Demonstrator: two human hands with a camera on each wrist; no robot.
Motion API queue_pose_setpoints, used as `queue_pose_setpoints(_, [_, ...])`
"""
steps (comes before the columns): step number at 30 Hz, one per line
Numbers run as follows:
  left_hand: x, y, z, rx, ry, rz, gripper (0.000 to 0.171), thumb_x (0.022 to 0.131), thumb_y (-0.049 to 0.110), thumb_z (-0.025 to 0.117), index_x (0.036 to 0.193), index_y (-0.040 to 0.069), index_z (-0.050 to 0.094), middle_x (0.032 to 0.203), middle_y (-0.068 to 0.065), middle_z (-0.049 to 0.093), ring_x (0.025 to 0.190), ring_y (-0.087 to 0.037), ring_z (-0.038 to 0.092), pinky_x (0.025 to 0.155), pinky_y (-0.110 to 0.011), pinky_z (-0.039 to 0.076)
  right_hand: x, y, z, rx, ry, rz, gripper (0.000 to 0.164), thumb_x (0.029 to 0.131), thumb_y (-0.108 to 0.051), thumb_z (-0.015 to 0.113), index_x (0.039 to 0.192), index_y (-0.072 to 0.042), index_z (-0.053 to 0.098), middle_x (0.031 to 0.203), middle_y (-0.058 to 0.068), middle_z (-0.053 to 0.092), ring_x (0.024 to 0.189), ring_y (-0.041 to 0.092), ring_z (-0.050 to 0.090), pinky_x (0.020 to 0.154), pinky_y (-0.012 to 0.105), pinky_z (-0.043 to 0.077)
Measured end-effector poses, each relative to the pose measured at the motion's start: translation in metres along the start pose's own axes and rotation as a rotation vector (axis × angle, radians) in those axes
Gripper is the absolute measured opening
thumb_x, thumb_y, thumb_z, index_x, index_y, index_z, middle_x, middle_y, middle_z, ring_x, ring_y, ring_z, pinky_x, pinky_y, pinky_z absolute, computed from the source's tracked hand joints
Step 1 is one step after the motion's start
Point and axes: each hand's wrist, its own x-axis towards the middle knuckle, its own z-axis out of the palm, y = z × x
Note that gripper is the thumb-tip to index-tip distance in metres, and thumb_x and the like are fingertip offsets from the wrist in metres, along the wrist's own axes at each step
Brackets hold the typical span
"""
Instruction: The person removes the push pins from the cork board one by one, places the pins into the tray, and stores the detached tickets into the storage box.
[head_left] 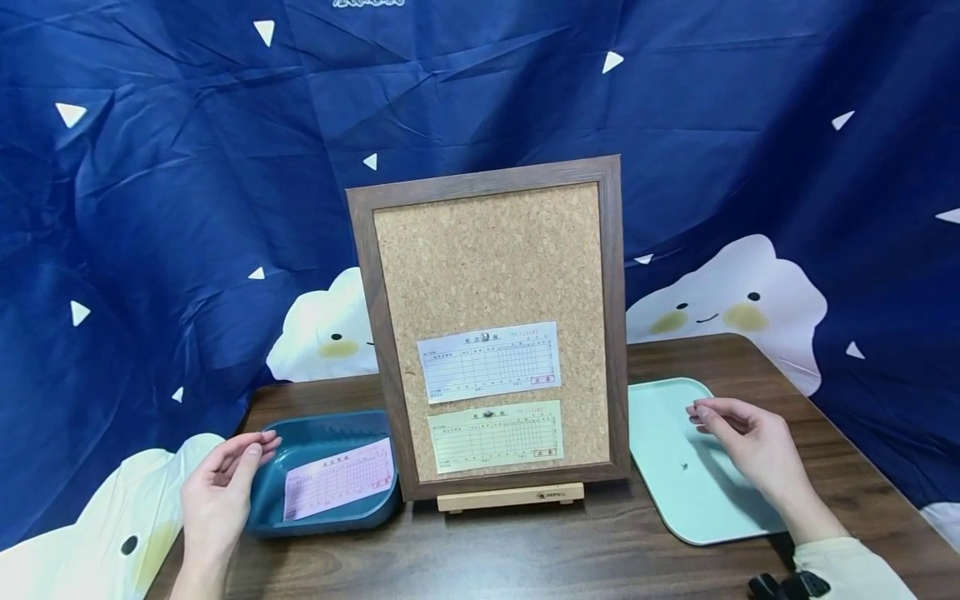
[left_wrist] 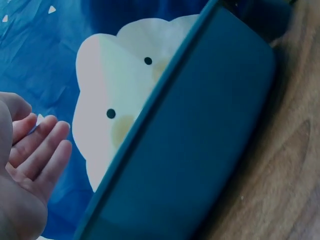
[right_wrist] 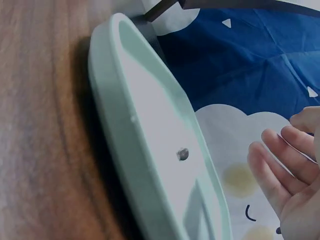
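My left hand [head_left: 221,483], its fingers loosely bent and holding nothing, hovers at the left rim of a dark teal basin [head_left: 322,527]. A pink printed slip [head_left: 339,479] lies tilted inside that basin. On the other side, my right hand [head_left: 757,446] hangs over a mint-green tray [head_left: 656,433], fingers relaxed. One small metallic pushpin [right_wrist: 183,154] sits on the tray floor. Between the hands stands a framed corkboard [head_left: 487,258]. Pinned to its lower half are a white printed slip [head_left: 491,371] and, below it, a yellow-green one [head_left: 495,442].
A light wooden stand [head_left: 510,497] holds up the board's bottom edge on the dark wooden table [head_left: 525,554]. Behind hangs a blue curtain [head_left: 480,92] with clouds and white triangles. A black strap device [head_left: 787,586] is by the right sleeve.
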Motion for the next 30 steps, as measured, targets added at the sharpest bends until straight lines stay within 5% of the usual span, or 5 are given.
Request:
queue_pose_setpoints(13, [0.0,0.014,0.011,0.026,-0.059,0.106,0.022,0.105,-0.001,0.065,0.124,-0.011,0.072,0.111,0.008,0.082,0.101,-0.003,0.079,0.089,-0.013,0.058,0.003,-0.02,-0.001,-0.048,0.166,0.01,0.025,0.108,-0.016,0.066,0.118,0.005,0.076,0.098,-0.037,0.073,0.096,-0.022,0.065,0.08,0.002,0.048])
queue_pose_setpoints(30, [-0.001,0.03,0.027,-0.006,-0.101,0.156,0.022,0.104,-0.004,0.065,0.124,-0.01,0.073,0.116,0.003,0.082,0.108,-0.005,0.078,0.096,-0.013,0.056,0.009,-0.04,0.004,0.037,0.199,-0.072,0.022,0.107,-0.006,0.065,0.119,0.01,0.074,0.103,-0.032,0.075,0.098,-0.015,0.071,0.086,0.004,0.052])
